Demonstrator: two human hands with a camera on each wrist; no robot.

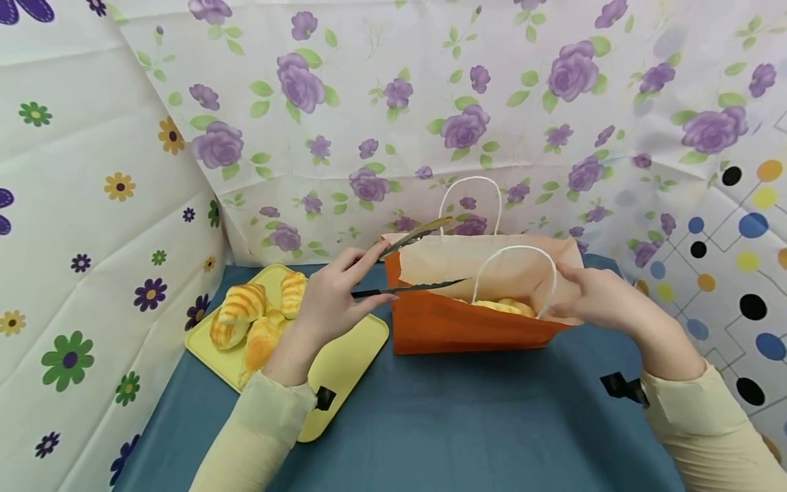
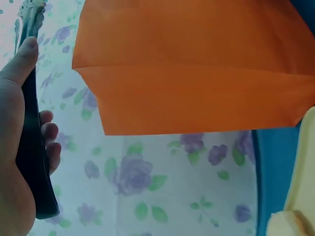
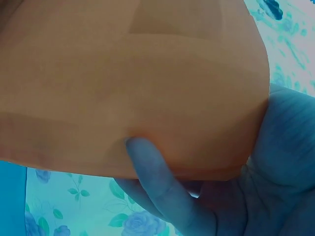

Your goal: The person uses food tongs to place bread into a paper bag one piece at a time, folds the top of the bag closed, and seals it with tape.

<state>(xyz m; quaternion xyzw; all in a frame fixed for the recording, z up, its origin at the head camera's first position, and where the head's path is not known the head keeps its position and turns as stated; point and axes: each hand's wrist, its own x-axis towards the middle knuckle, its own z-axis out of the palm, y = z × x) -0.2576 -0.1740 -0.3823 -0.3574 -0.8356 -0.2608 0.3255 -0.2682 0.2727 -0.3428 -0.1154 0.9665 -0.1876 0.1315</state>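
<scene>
My left hand (image 1: pixel 326 297) grips a pair of tongs (image 1: pixel 424 286), whose two arms stand apart at the left side of an orange paper bag (image 1: pixel 470 328). Nothing shows between their tips. In the left wrist view, the thumb and fingers wrap the black handle of the tongs (image 2: pixel 35 162). The bag lies tipped with its mouth gaping and its white handles raised. Bread rolls (image 1: pixel 505 307) show inside. My right hand (image 1: pixel 605 298) holds the bag's right edge; the right wrist view has its fingers (image 3: pixel 155 169) against the paper.
A yellow tray (image 1: pixel 347 365) on the left of the blue-covered table (image 1: pixel 467 424) carries several striped breads (image 1: pixel 242 307). My left forearm passes over part of it. Flowered sheets (image 1: pixel 344 123) hang behind and at the left; a dotted one hangs at the right.
</scene>
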